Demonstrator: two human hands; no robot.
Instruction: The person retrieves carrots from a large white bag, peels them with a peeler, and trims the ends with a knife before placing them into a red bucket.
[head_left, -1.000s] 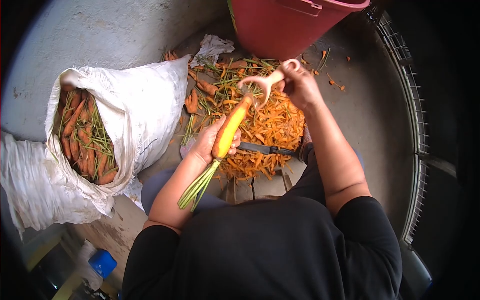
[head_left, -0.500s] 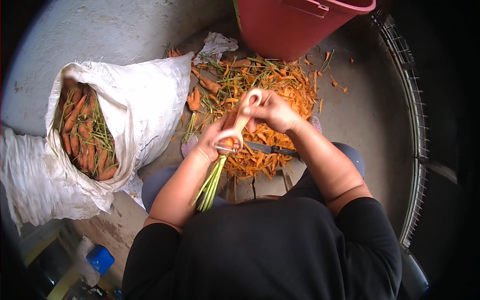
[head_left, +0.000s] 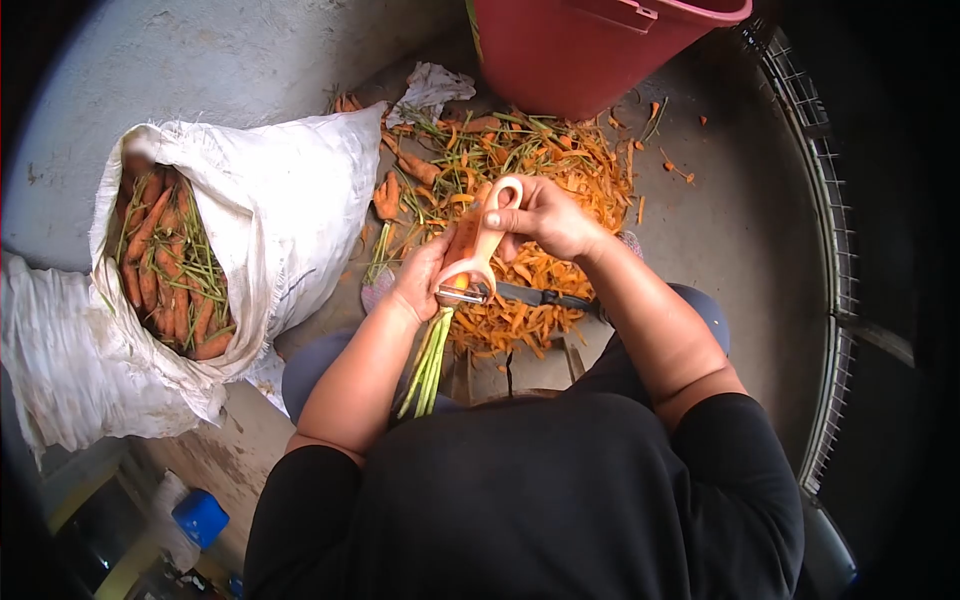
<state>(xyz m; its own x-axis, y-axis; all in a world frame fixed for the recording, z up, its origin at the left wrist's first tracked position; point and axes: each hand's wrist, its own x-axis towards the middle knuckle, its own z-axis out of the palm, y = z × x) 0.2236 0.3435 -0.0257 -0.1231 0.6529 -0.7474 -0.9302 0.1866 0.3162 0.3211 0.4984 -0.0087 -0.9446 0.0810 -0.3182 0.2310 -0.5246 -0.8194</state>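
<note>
My left hand is closed around a carrot, whose green stems hang down toward my lap. In my right hand is a pale Y-shaped peeler, gripped by its looped handle. The peeler's metal blade lies at the stem end of the carrot, over its orange flesh. Part of the carrot is hidden behind the peeler and my fingers. Just below my hands, a knife with a dark handle rests on a heap of orange peelings.
At left, a white woven sack lies open with many carrots inside. A red bucket stands beyond the peelings. Loose carrots and cut stems lie near the sack. A wire rack edges the right side.
The peeler has shifted slightly down and right, its blade now at the carrot's stem end. The carrot and its stems have turned a little, showing more of the carrot's side.
</note>
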